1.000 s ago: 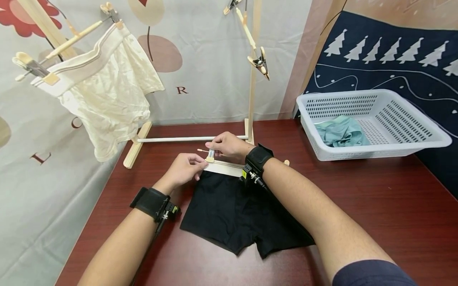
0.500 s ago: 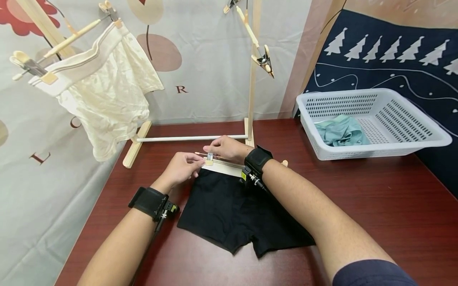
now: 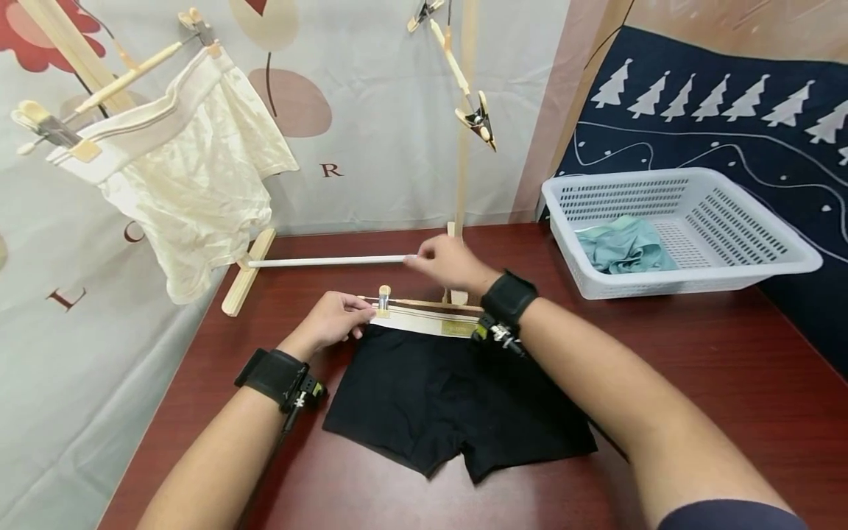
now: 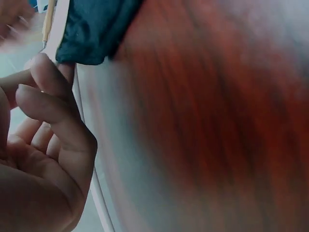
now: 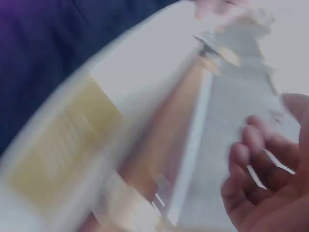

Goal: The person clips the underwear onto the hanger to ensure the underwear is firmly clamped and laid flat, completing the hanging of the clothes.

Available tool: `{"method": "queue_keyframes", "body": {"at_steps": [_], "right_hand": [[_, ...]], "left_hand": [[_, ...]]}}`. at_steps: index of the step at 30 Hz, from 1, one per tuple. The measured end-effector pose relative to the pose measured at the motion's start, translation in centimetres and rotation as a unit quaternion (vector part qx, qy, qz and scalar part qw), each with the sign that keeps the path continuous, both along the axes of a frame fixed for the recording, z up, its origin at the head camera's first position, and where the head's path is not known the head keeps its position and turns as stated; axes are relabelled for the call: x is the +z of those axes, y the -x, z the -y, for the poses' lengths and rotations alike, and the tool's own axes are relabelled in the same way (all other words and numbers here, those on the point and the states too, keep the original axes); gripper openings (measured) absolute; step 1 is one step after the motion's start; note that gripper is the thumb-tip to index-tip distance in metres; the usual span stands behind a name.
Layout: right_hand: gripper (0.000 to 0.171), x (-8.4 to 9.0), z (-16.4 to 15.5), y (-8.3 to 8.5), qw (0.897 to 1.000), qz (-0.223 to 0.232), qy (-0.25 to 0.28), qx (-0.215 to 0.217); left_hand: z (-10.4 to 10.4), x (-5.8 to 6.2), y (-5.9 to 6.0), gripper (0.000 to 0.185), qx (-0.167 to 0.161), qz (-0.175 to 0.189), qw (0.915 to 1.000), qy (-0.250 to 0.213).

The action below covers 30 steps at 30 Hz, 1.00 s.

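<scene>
Pinching the waistband (image 3: 424, 321) at center frame with our left hand (image 3: 338, 318), clip (image 3: 383, 300) clamped; right hand (image 3: 450, 263), fingers loose, is moving off right.

Both forearms reach forward, each wrist wearing a black band. The left hand (image 3: 334, 318) has curled, pinching fingers; the right hand (image 3: 450, 263) hovers farther forward, fingers loosely bent.

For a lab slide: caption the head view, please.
Left hand pinches the black shorts' waistband beside a clip; right hand hovers above.
</scene>
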State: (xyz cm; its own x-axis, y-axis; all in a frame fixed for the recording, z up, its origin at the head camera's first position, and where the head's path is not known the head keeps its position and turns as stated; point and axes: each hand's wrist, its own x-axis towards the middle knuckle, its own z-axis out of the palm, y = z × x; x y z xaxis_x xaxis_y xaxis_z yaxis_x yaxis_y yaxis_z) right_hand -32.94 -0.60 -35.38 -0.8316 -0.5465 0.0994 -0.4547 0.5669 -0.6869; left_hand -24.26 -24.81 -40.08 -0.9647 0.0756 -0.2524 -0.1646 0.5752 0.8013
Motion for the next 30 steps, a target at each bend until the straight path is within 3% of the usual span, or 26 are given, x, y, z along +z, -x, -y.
{"method": "queue_keyframes", "body": {"at_steps": [5, 9, 11, 13, 16, 19, 22, 25, 30], "right_hand": [[0.032, 4.5, -4.5, 1.1, 0.986, -0.093, 0.075, -0.117], [0.035, 7.9, -6.7, 2.2, 0.975, -0.076, 0.113, -0.178], [0.049, 9.3, -7.2, 2.6, 0.977, -0.053, 0.110, -0.174], [0.065, 10.3, -7.5, 3.1, 0.983, -0.033, 0.099, -0.151], [0.076, 11.1, -7.6, 3.7, 0.991, -0.014, 0.080, -0.106], [0.069, 11.2, -7.4, 4.5, 0.995, -0.010, 0.077, -0.068], [0.055, 11.0, -7.1, 5.1, 0.996, -0.011, 0.070, -0.053], [0.042, 10.6, -6.8, 5.5, 0.996, -0.012, 0.069, -0.052], [0.026, 10.8, -6.6, 5.7, 0.995, -0.023, 0.081, -0.053]], "left_hand": [[0.1, 0.1, 0.1, 0.022, -0.004, 0.027, 0.9996, 0.007], [0.1, 0.3, 0.2, 0.024, -0.014, 0.029, 0.9987, 0.039], [0.0, 0.6, 0.2, 0.024, -0.015, 0.002, 0.9966, 0.081], [-0.5, 1.1, 0.2, 0.023, -0.010, -0.048, 0.9892, 0.138], [-1.9, 1.8, 0.5, 0.021, -0.010, -0.137, 0.9659, 0.220], [-3.6, 1.9, 1.3, 0.023, -0.050, -0.194, 0.9434, 0.265], [-5.4, 1.7, 2.1, 0.031, -0.126, -0.196, 0.9293, 0.287], [-6.6, 1.3, 2.6, 0.032, -0.188, -0.161, 0.9225, 0.296], [-7.2, 0.9, 3.3, 0.026, -0.239, -0.145, 0.9132, 0.297]]}}
